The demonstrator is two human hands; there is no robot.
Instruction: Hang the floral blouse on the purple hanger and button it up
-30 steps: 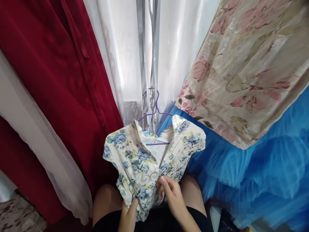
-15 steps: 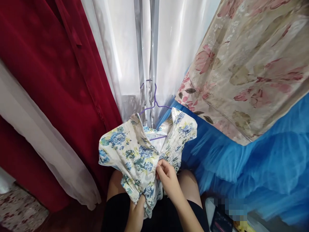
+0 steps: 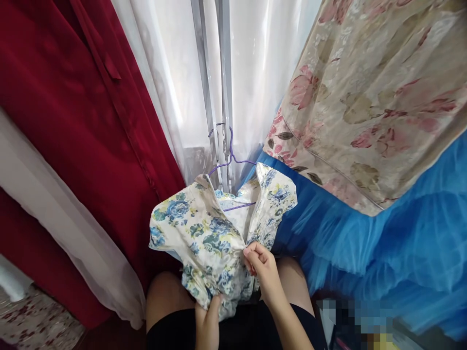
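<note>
A white short-sleeved blouse [image 3: 204,233] with blue, green and yellow flowers hangs on a purple hanger [image 3: 231,151] above my lap. My right hand [image 3: 263,260] pinches the front edge of the blouse at the bottom of the neckline, thumb against bent fingers. Lower down, my left hand [image 3: 209,313] grips the gathered bottom of the blouse, its thumb on top and the fingers hidden under the cloth. The bar of the hanger crosses the open neck.
Grey metal poles [image 3: 224,73] stand behind the hanger, before a white curtain [image 3: 166,63]. Red cloth [image 3: 91,160] hangs at left, floral cloth [image 3: 365,107] and blue tulle [image 3: 365,248] at right. Partly blurred items [image 3: 350,325] lie at lower right.
My right hand has moved slightly right, drawing the blouse's front edge with it, so the neckline gapes wider. My left hand keeps its hold at the bottom. The view has shifted a little.
</note>
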